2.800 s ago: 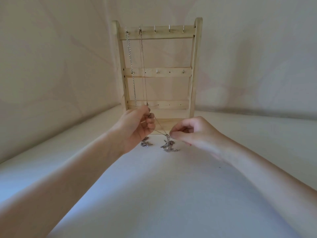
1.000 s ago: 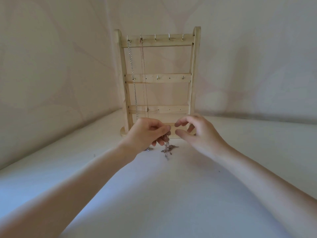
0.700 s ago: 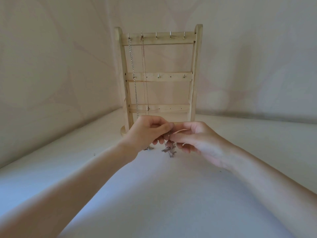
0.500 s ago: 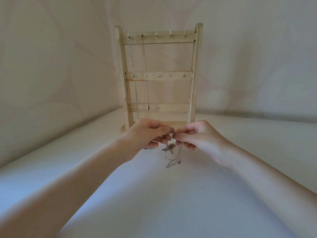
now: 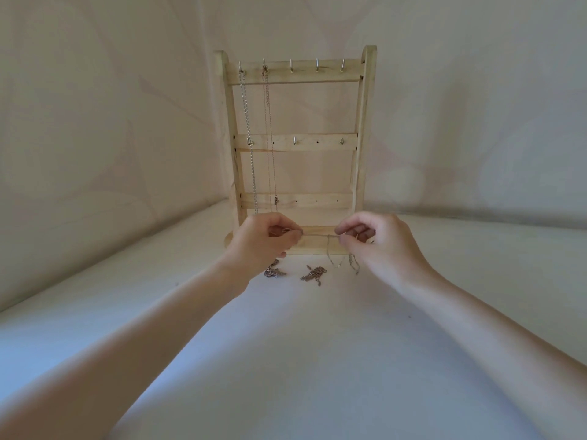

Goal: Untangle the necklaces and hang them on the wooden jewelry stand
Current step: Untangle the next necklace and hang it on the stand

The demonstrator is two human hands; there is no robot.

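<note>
The stand [image 5: 295, 147] sits upright at twelve o'clock on the pale table [image 5: 301, 360], close to the wall corner. Two chains already hang from its top bar: a silver chain [image 5: 249, 147] on the leftmost hook and a finer chain [image 5: 271, 138] on the next hook, both dropping down toward the left hand. Just in front of the stand's base, both hands are raised above the table. The left hand [image 5: 263, 241], at about eleven o'clock, pinches one end of a thin chain [image 5: 317, 235] between thumb and curled fingers; the right hand [image 5: 381, 242], at about one o'clock, pinches it too, so a short length runs taut and level between them. From the right hand's fingers, loose loops of that chain dangle toward the table. Below the hands two small heaps lie on the table: one clump [image 5: 273, 272] under the left hand, another clump [image 5: 314, 274] just to its right, apart from each other.
</note>
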